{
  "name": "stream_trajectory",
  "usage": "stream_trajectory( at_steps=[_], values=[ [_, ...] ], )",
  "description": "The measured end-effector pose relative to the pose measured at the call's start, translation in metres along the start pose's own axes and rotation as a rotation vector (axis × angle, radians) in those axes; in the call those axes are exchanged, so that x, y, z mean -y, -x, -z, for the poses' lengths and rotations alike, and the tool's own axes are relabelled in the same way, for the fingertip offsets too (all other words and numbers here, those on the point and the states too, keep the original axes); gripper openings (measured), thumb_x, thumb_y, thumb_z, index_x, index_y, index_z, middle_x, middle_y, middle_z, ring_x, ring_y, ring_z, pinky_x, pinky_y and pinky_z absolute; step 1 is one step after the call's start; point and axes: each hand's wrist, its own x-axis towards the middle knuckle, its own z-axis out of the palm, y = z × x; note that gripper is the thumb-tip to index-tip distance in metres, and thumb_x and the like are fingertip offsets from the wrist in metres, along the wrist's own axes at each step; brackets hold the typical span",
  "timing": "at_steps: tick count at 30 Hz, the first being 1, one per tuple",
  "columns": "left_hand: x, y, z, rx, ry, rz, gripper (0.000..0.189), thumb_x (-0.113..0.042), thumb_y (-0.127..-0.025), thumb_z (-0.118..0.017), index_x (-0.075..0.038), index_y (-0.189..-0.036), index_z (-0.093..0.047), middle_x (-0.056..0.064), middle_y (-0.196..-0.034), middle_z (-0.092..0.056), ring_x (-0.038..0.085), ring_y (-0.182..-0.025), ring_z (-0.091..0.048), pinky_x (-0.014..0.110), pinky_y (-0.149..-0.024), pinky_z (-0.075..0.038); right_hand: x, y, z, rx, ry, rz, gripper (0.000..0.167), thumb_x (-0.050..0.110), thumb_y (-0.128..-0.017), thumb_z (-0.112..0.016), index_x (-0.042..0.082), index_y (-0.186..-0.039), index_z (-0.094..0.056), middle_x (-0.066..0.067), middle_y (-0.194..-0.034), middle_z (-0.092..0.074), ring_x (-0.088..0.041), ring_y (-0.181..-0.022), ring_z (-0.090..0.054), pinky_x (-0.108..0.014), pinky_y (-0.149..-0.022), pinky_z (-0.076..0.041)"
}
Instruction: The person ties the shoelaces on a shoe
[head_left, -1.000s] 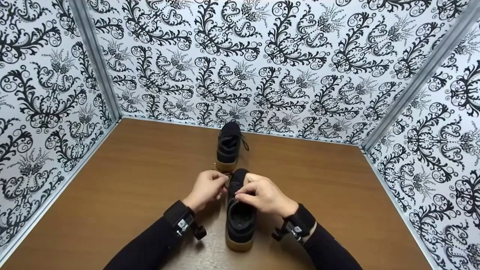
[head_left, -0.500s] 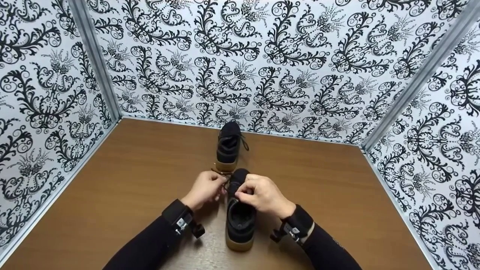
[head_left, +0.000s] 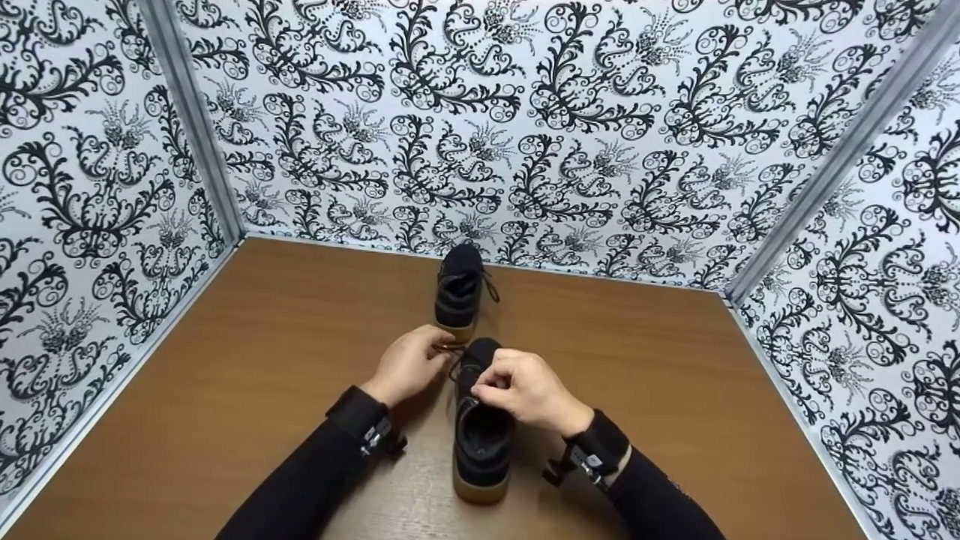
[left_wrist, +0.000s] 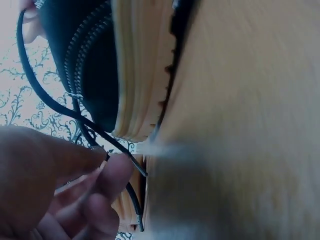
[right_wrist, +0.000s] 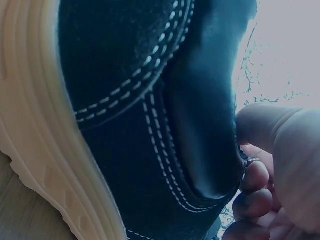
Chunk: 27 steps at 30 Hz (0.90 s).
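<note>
A black shoe (head_left: 484, 457) with a tan gum sole stands upright on the table, toe pointing away. My left hand (head_left: 409, 367) is left of its toe and pinches a dark shoelace (left_wrist: 134, 200) between thumb and finger; its tipped end hangs below the fingertips. Another length of lace (left_wrist: 50, 100) loops out from the lacing and crosses near these fingers. My right hand (head_left: 529, 390) pinches the shoe at the upper end of its lacing, thumb (right_wrist: 257, 125) over curled fingers. I cannot tell whether tongue or lace is in that pinch.
A matching black shoe (head_left: 459, 292) stands straight ahead, its heel just beyond the near shoe's toe, with a loose lace loop on its right. Patterned white wall panels (head_left: 480, 150) with grey metal corner posts enclose the brown tabletop (head_left: 315, 300) at the back and sides.
My left hand has moved slightly forward and turned, drawing the lace outward toward the far shoe's heel. My right hand and both shoes have stayed nearly in place.
</note>
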Motion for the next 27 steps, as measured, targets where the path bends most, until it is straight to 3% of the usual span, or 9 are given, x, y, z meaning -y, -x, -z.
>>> stream_trajectory(
  at_steps=[9, 16, 23, 27],
  values=[
    [0.004, -0.002, -0.005, 0.052, -0.008, 0.005, 0.023, -0.010, -0.101, -0.082, -0.011, -0.124, -0.079, 0.005, -0.120, -0.080, 0.025, -0.103, -0.077, 0.046, -0.091, -0.061, -0.001, 0.000, -0.001, -0.005, -0.004, 0.015, 0.007, 0.014, -0.092, -0.091, 0.018, -0.090, -0.085, 0.008, -0.080, -0.062, -0.006, -0.073, -0.057, -0.019, -0.065, -0.044],
    [0.008, 0.000, 0.012, 0.053, 0.050, 0.009, 0.015, -0.014, -0.098, -0.086, -0.017, -0.110, -0.078, -0.005, -0.102, -0.078, 0.016, -0.090, -0.074, 0.042, -0.080, -0.062, -0.001, 0.000, -0.002, -0.011, -0.023, -0.011, 0.010, 0.012, -0.090, -0.092, 0.019, -0.089, -0.084, 0.008, -0.080, -0.060, -0.005, -0.073, -0.056, -0.018, -0.065, -0.044],
    [0.007, 0.002, 0.037, 0.181, 0.119, -0.049, 0.016, -0.013, -0.098, -0.082, -0.023, -0.099, -0.069, -0.011, -0.093, -0.071, 0.012, -0.086, -0.068, 0.038, -0.077, -0.057, 0.001, -0.001, -0.003, -0.012, -0.038, -0.050, 0.009, 0.008, -0.089, -0.089, 0.016, -0.087, -0.084, 0.010, -0.078, -0.057, -0.004, -0.074, -0.054, -0.018, -0.065, -0.042],
    [0.000, 0.003, 0.047, 0.285, 0.221, -0.099, 0.010, -0.007, -0.101, -0.075, -0.016, -0.103, -0.072, -0.007, -0.092, -0.073, 0.015, -0.084, -0.069, 0.033, -0.074, -0.058, 0.002, -0.001, -0.002, -0.008, -0.062, -0.083, 0.009, 0.008, -0.089, -0.088, 0.015, -0.087, -0.084, 0.013, -0.079, -0.056, -0.003, -0.074, -0.054, -0.018, -0.066, -0.042]
  ],
)
